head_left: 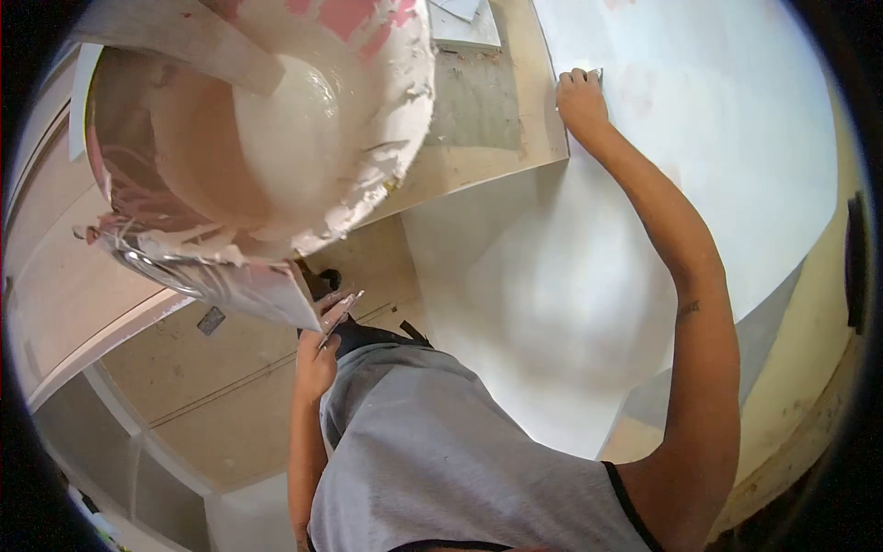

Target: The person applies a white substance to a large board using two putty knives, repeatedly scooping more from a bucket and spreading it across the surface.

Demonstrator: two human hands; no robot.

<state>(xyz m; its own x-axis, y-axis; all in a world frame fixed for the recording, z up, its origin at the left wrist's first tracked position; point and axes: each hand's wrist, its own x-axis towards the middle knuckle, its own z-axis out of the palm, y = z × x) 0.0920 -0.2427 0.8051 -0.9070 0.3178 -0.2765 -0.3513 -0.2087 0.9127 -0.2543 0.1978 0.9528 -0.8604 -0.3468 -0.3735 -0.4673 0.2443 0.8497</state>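
Note:
My right hand reaches out to a large white panel, touching it near its left edge. Its fingers are curled around a small thin thing whose dark edge shows beside the fingertips; its kind is hidden. Lower left, my left hand has white smears on its fingers and is closed on a thin metal-looking tool, mostly covered. Just above that hand is the corner of a flat, white-smeared piece. A bucket of wet white compound looms close at upper left, its rim crusted.
A broad flat stick or paddle leans into the bucket. Behind it is a tan board with a grey patch, bordering the white panel. A small grey block lies on the brown floor at left.

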